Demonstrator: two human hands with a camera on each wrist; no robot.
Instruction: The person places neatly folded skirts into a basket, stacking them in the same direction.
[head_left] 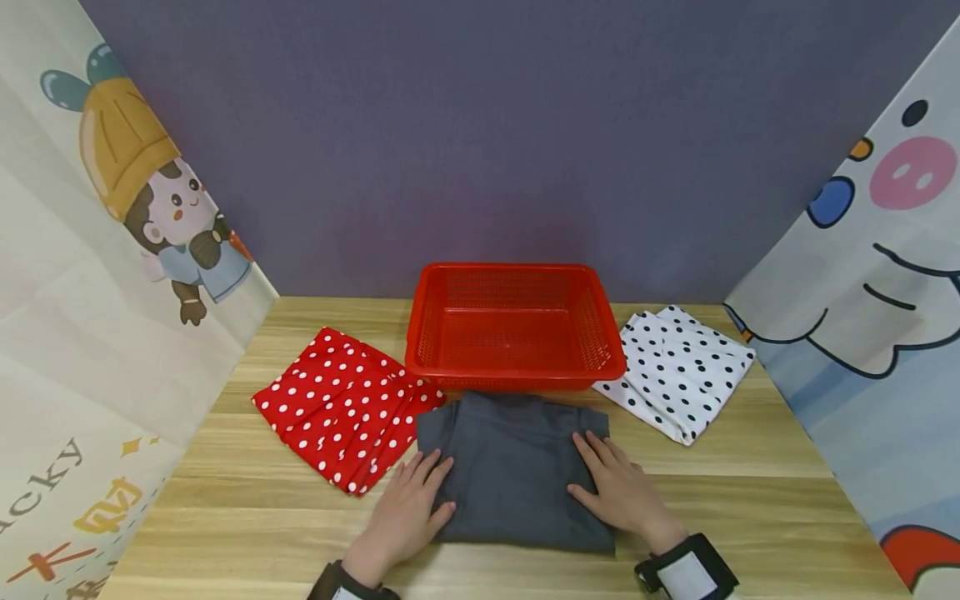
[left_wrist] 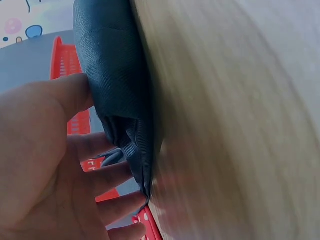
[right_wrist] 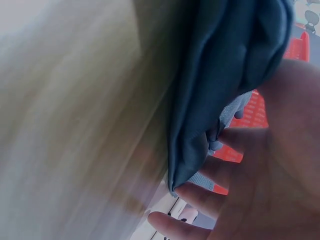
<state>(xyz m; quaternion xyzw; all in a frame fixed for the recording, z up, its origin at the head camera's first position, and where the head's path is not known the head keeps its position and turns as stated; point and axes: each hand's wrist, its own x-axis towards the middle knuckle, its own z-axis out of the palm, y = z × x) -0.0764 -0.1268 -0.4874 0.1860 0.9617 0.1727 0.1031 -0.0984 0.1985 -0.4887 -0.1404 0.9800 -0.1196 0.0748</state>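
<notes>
A dark grey cloth (head_left: 517,475), folded in layers, lies on the wooden table in front of the red basket. My left hand (head_left: 408,508) rests on its left edge with fingers spread and fairly straight. On the opposite edge lies my right hand (head_left: 618,487), its fingers extended over the fabric. In the left wrist view, the thumb and fingers of the left hand (left_wrist: 55,160) touch the thick folded side of the cloth (left_wrist: 112,65). The right wrist view shows the right hand (right_wrist: 260,175) likewise against the layered edge of the fabric (right_wrist: 225,65).
Behind the grey cloth stands a red plastic basket (head_left: 517,379) with perforated walls. A folded red cloth with white dots (head_left: 348,408) lies to the left, close to the basket. On the right is a folded white cloth with black dots (head_left: 678,367). A grey-purple panel (head_left: 495,142) rises behind the table.
</notes>
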